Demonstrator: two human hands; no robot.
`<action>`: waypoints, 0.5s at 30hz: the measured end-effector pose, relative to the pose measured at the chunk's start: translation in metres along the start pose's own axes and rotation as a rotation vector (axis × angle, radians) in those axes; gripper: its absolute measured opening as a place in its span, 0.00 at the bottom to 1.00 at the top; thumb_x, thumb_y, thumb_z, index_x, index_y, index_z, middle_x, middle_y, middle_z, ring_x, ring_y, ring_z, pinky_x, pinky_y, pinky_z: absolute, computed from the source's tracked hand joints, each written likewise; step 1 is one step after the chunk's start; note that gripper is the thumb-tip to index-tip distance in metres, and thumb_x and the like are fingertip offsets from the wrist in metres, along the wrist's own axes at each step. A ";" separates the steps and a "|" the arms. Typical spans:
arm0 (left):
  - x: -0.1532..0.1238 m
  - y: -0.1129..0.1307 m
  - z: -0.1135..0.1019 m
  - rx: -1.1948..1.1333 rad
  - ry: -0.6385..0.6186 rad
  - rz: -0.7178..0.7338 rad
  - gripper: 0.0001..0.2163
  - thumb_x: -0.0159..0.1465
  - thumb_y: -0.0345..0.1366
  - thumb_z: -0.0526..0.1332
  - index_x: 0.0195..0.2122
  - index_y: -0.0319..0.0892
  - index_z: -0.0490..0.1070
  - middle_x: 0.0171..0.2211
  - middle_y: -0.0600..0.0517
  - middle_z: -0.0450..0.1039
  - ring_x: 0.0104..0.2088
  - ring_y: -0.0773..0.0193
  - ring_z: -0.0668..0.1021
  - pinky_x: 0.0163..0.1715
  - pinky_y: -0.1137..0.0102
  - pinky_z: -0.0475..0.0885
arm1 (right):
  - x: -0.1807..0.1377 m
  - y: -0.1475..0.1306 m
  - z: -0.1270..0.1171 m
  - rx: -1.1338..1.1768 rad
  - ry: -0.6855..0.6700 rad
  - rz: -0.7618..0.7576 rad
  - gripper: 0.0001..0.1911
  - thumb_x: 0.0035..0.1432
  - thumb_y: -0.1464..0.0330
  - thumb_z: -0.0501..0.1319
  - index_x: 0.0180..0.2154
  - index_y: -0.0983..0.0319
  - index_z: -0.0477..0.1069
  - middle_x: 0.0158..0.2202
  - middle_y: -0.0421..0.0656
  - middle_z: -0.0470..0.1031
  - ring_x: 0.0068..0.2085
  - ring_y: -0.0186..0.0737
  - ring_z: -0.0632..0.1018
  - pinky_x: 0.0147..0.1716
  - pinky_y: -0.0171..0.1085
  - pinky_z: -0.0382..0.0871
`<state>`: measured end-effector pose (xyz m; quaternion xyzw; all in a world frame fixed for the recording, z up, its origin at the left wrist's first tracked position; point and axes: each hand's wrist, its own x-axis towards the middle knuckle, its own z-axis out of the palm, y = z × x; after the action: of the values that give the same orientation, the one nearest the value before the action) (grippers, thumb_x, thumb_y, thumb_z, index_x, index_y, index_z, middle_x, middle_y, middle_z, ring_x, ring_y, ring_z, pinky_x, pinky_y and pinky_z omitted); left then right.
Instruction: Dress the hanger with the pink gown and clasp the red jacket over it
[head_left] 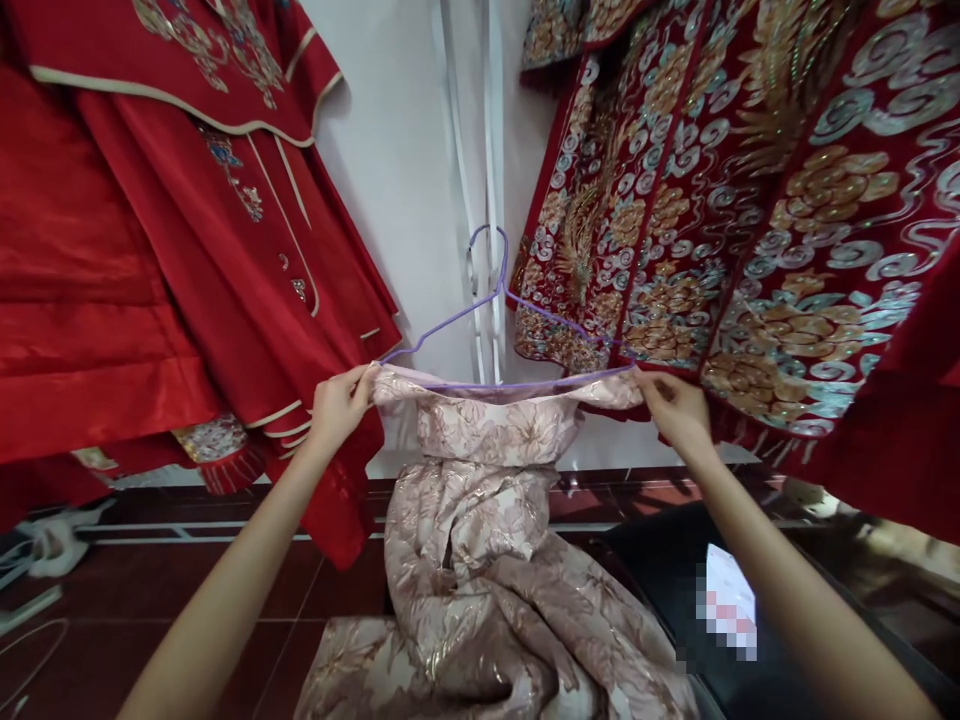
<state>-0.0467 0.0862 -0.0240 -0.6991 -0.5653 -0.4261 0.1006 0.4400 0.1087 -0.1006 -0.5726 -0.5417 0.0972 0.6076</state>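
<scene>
A pale pink dress with a floral brocade pattern hangs in front of me from a purple wire hanger. The hanger's hook is up at a white metal rail by the wall. My left hand pinches the dress's left shoulder edge at the hanger's end. At the opposite end, my right hand grips the other shoulder edge between thumb and fingers. Between them the neckline is stretched wide along the hanger's lower bar. Below, the skirt falls in folds toward me.
Red embroidered garments hang on the left, and a heavily sequined red garment hangs on the right. A black surface with a white paper lies low at right. Dark red tiles cover the floor.
</scene>
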 end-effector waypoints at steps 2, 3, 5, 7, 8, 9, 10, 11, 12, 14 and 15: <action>-0.019 -0.003 0.006 -0.087 -0.006 -0.058 0.20 0.66 0.48 0.54 0.44 0.39 0.78 0.36 0.48 0.81 0.35 0.57 0.80 0.35 0.71 0.69 | -0.025 0.017 0.002 0.085 -0.009 0.105 0.24 0.48 0.45 0.63 0.30 0.59 0.77 0.31 0.47 0.81 0.34 0.50 0.80 0.34 0.43 0.74; -0.028 -0.005 0.009 -0.155 -0.009 -0.087 0.20 0.66 0.49 0.54 0.43 0.39 0.79 0.36 0.48 0.81 0.36 0.56 0.79 0.37 0.70 0.69 | -0.036 0.024 0.003 0.118 -0.024 0.148 0.23 0.45 0.45 0.65 0.30 0.59 0.77 0.30 0.47 0.81 0.33 0.50 0.80 0.33 0.43 0.74; -0.046 -0.008 0.015 -0.335 0.001 -0.180 0.20 0.63 0.51 0.57 0.41 0.39 0.79 0.36 0.48 0.80 0.37 0.56 0.79 0.38 0.69 0.70 | -0.057 0.031 0.001 0.200 -0.039 0.217 0.23 0.44 0.47 0.66 0.30 0.60 0.77 0.31 0.46 0.80 0.34 0.47 0.79 0.35 0.43 0.73; -0.061 -0.008 0.020 -0.591 0.011 -0.328 0.21 0.59 0.52 0.62 0.39 0.38 0.79 0.36 0.47 0.80 0.38 0.55 0.79 0.39 0.68 0.71 | -0.071 0.030 -0.004 0.291 -0.025 0.250 0.21 0.46 0.49 0.67 0.32 0.59 0.76 0.32 0.44 0.79 0.34 0.43 0.77 0.36 0.39 0.71; -0.067 -0.006 0.023 -0.747 -0.018 -0.409 0.21 0.57 0.53 0.64 0.40 0.38 0.79 0.37 0.46 0.80 0.39 0.54 0.79 0.39 0.67 0.72 | -0.076 0.026 -0.007 0.339 -0.013 0.264 0.19 0.47 0.50 0.67 0.33 0.59 0.76 0.33 0.42 0.77 0.33 0.40 0.76 0.35 0.37 0.70; -0.072 -0.002 0.025 -0.906 -0.067 -0.479 0.22 0.57 0.52 0.64 0.41 0.38 0.78 0.39 0.45 0.80 0.41 0.53 0.79 0.41 0.66 0.72 | -0.079 0.020 -0.009 0.395 -0.007 0.281 0.18 0.48 0.52 0.67 0.33 0.58 0.75 0.33 0.41 0.76 0.32 0.37 0.74 0.33 0.35 0.69; -0.074 0.003 0.029 -1.056 -0.129 -0.530 0.22 0.57 0.51 0.65 0.44 0.38 0.78 0.42 0.43 0.79 0.44 0.53 0.79 0.43 0.66 0.72 | -0.080 0.013 -0.011 0.464 -0.006 0.301 0.17 0.48 0.53 0.67 0.34 0.58 0.75 0.32 0.40 0.74 0.31 0.35 0.73 0.30 0.33 0.67; -0.074 0.010 0.032 -1.186 -0.193 -0.561 0.22 0.58 0.50 0.64 0.46 0.38 0.77 0.46 0.42 0.78 0.49 0.53 0.77 0.47 0.66 0.72 | -0.080 0.005 -0.012 0.539 -0.012 0.322 0.16 0.48 0.54 0.68 0.33 0.57 0.74 0.31 0.39 0.73 0.30 0.34 0.71 0.28 0.31 0.65; -0.072 0.017 0.037 -1.287 -0.241 -0.577 0.21 0.60 0.48 0.64 0.48 0.38 0.76 0.50 0.42 0.76 0.52 0.53 0.75 0.50 0.66 0.70 | -0.078 -0.003 -0.011 0.615 -0.020 0.341 0.15 0.47 0.54 0.68 0.33 0.57 0.74 0.31 0.38 0.72 0.29 0.33 0.70 0.27 0.30 0.64; -0.060 0.033 0.049 -1.408 -0.253 -0.595 0.19 0.61 0.45 0.64 0.48 0.39 0.76 0.53 0.43 0.74 0.56 0.55 0.72 0.54 0.68 0.67 | -0.074 -0.018 -0.009 0.725 -0.031 0.361 0.15 0.46 0.55 0.69 0.32 0.58 0.73 0.30 0.37 0.70 0.28 0.32 0.68 0.25 0.30 0.62; -0.052 0.042 0.055 -1.440 -0.238 -0.611 0.18 0.60 0.44 0.64 0.48 0.39 0.77 0.52 0.44 0.75 0.56 0.57 0.73 0.54 0.69 0.67 | -0.071 -0.024 -0.006 0.741 -0.027 0.361 0.15 0.45 0.56 0.70 0.32 0.58 0.73 0.29 0.37 0.69 0.28 0.32 0.68 0.25 0.29 0.61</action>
<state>0.0163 0.0696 -0.0804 -0.4472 -0.3243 -0.6183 -0.5591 0.4050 0.0449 -0.1187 -0.3996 -0.3687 0.3984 0.7387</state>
